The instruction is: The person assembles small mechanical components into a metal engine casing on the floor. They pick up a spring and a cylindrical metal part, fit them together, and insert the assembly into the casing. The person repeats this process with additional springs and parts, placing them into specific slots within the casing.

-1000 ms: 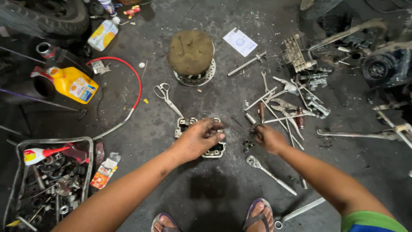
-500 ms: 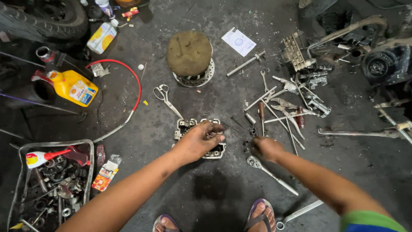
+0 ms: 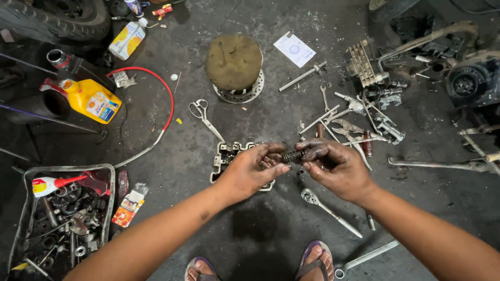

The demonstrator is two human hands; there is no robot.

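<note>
Left hand (image 3: 249, 171): grip clamped on small dark coiled metal spring (image 3: 292, 155).
Right hand (image 3: 337, 167): pinches the spring's 3 o'clock end.
Below: grey metal engine head (image 3: 225, 157) on floor.

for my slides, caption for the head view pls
Both hands hold a small coil spring above an engine part on the floor.

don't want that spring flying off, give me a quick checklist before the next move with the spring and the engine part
1. Coil spring held at both ends: ok, left hand and right hand each pinch an end.
2. Metal engine part lying flat on the floor beneath the hands: ok.
3. Ratchet wrench within reach: ok, on the floor under the right hand.
4. Spring straight and undamaged: cannot tell, too small.
5. Feet clear of tools: not ok, a spanner lies beside the right sandal.
</note>
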